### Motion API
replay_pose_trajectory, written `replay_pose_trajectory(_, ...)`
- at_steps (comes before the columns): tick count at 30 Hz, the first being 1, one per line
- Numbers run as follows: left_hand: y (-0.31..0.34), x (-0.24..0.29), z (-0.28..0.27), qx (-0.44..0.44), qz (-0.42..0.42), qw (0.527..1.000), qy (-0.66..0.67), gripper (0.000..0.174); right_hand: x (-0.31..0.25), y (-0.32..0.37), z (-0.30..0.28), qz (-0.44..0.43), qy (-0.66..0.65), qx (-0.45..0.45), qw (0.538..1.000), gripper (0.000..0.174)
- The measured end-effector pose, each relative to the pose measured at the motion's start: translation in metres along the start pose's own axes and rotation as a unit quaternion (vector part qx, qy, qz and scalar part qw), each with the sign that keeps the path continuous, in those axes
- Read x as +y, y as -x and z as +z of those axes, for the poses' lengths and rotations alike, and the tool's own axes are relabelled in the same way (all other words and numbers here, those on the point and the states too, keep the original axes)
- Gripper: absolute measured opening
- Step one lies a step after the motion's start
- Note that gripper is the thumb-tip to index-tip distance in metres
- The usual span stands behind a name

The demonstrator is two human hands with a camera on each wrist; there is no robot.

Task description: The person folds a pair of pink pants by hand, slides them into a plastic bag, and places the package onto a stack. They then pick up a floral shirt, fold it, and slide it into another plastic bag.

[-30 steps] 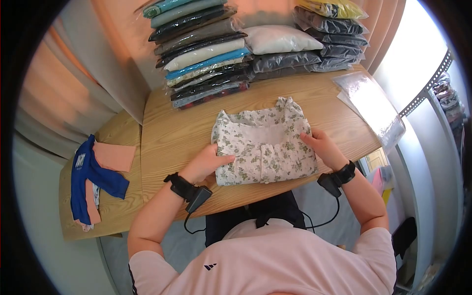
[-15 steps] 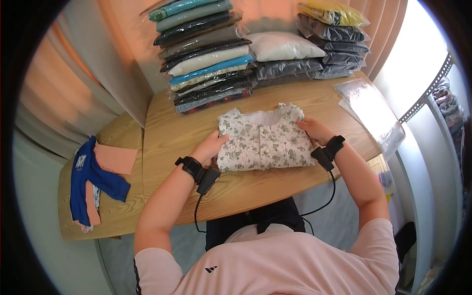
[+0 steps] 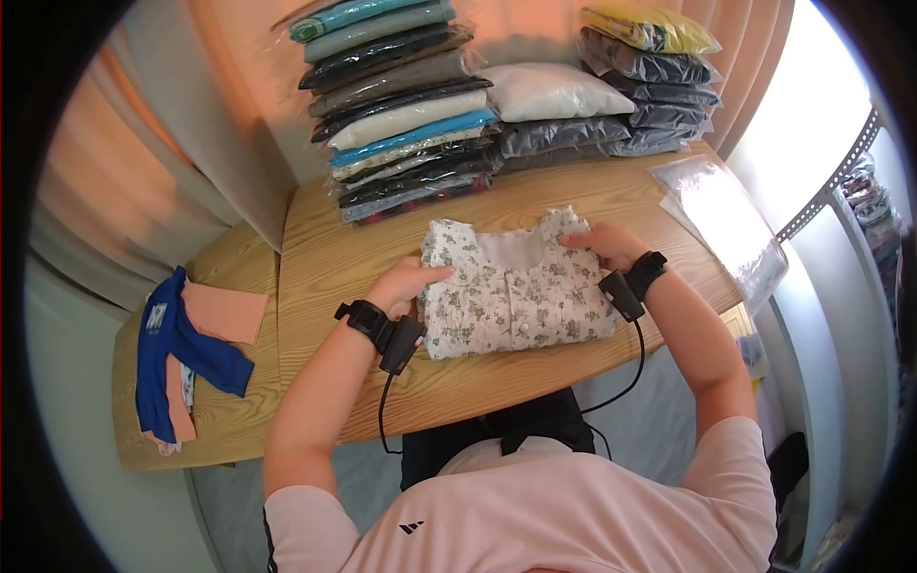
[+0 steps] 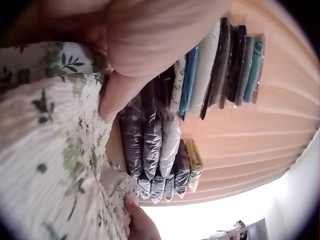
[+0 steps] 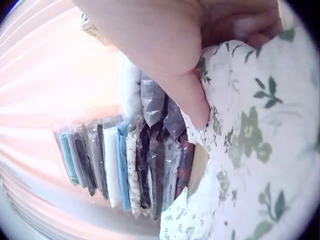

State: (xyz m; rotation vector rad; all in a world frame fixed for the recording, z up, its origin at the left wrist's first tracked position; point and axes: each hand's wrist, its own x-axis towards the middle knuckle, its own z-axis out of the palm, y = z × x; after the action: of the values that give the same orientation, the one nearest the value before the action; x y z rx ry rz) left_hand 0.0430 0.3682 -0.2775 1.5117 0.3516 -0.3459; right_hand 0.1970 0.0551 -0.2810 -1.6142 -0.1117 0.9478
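A folded white blouse (image 3: 516, 310) with a green floral print lies at the middle of the wooden table, its scooped neckline facing away from the person and small buttons down the front. My left hand (image 3: 406, 284) grips its left side, thumb on top and the other fingers hidden beneath the cloth. On the opposite side my right hand (image 3: 611, 246) holds the blouse near the right shoulder in the same way. Both wrist views show a thumb pressed on the floral cloth (image 4: 55, 145), close to the neckline edge.
Tall piles of bagged clothes (image 3: 406, 105) and dark bagged garments (image 3: 564, 137) stand along the back. Clear plastic bags (image 3: 716, 215) lie at the right edge. Blue and peach clothing (image 3: 196, 349) rests on the left part of the table (image 3: 330, 277). Cables hang from both wrist cameras.
The blouse went away from the person, then its lower edge came back nearer. Its neckline spreads wider than half a second ago. Both hands have shifted farther up its sides.
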Motion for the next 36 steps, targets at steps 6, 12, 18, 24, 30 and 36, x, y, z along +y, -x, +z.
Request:
replay_pose_trajectory(6, 0.028, 0.034, 0.011, 0.071, 0.108, 0.990, 0.057, 0.030, -0.032, 0.042, 0.023, -0.162, -0.042, 0.023, 0.986, 0.033)
replay_pose_trajectory(12, 0.075, 0.054, -0.008, 0.124, 0.368, 0.902, -0.190, 0.027, -0.058, 0.109, 0.038, -0.316, 0.295, 0.146, 0.890, 0.031)
replay_pose_trajectory(18, 0.102, -0.016, -0.027, 0.008, 0.320, 0.799, -0.509, 0.049, 0.032, 0.107, 0.033, -0.406, 0.406, -0.021, 0.818, 0.034)
replay_pose_trajectory(24, 0.126, -0.018, -0.002, 0.124, 0.256, 0.893, -0.349, 0.035, 0.052, 0.115, 0.043, -0.339, 0.378, 0.146, 0.849, 0.023)
replay_pose_trajectory(30, 0.121, -0.035, 0.003, 0.228, 0.148, 0.911, -0.310, 0.040, 0.041, 0.143, 0.090, -0.323, 0.540, 0.105, 0.770, 0.048)
replay_pose_trajectory(36, 0.127, -0.038, 0.029, 0.212, 0.078, 0.912, -0.343, 0.053, 0.052, 0.137, 0.092, -0.320, 0.560, 0.095, 0.758, 0.045)
